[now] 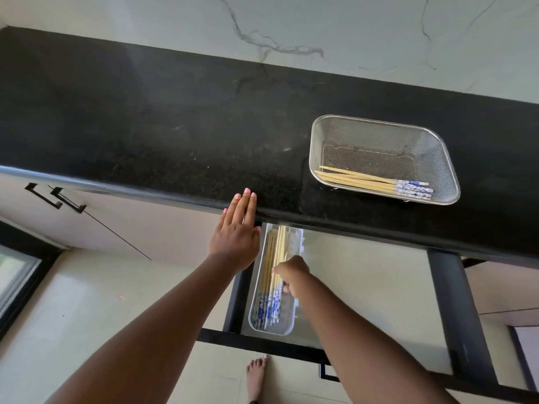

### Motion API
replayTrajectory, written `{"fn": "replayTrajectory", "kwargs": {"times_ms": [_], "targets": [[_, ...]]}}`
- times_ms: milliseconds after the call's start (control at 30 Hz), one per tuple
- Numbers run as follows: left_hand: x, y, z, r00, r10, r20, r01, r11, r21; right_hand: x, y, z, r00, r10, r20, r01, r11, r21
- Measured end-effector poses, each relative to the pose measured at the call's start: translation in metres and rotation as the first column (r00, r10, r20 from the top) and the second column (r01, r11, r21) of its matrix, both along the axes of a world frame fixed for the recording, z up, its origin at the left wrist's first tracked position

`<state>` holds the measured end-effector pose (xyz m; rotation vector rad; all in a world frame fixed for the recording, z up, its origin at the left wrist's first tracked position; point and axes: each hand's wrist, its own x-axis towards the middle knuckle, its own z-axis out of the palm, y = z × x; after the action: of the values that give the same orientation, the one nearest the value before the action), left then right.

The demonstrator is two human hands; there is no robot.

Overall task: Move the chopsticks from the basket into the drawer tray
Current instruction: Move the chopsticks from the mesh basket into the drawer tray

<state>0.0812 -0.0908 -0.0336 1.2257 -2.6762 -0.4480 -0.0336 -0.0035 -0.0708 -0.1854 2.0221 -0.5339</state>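
Observation:
A steel mesh basket (326, 132) stands on the black counter at the right, with several bamboo chopsticks (367, 181) with blue-and-white ends lying along its near side. Below the counter an open drawer (379, 275) holds a clear plastic tray (288, 322) at its left. Several chopsticks (269, 287) lie lengthwise in the tray. My right hand (293, 274) is down in the tray, fingers closed around a few chopsticks (280, 246) near their middle. My left hand (237, 231) is flat, fingers straight and together, resting against the counter's front edge just left of the tray.
The black counter (145, 126) runs across the view under a marbled white wall. Cabinet doors with black handles (58, 199) sit at the left. The drawer's black frame (455, 310) juts out toward me. My bare foot (256, 374) stands on the tiled floor below.

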Motion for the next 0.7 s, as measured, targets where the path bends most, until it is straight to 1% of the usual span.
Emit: {"fn": "replayTrajectory", "kwargs": {"times_ms": [67, 200, 400, 700], "targets": [[0.001, -0.001, -0.001, 1.0, -0.001, -0.006, 0.001, 1.0, -0.004, 0.008, -0.001, -0.008, 0.999, -0.005, -0.047, 0.004, 1.0, -0.009], [0.003, -0.002, -0.003, 1.0, -0.013, -0.013, 0.013, 1.0, -0.014, 0.019, 0.001, -0.021, 0.986, 0.065, -0.156, -0.067, 0.998, -0.008], [0.003, -0.002, -0.005, 1.0, -0.013, 0.002, 0.013, 1.0, -0.013, 0.025, -0.002, -0.023, 0.975, 0.085, -0.206, -0.085, 0.996, 0.009], [0.001, 0.0, -0.004, 1.0, 0.0, 0.006, 0.0, 1.0, -0.003, 0.026, 0.0, -0.027, 0.949, 0.199, -0.242, -0.188, 0.98, 0.068]]}}
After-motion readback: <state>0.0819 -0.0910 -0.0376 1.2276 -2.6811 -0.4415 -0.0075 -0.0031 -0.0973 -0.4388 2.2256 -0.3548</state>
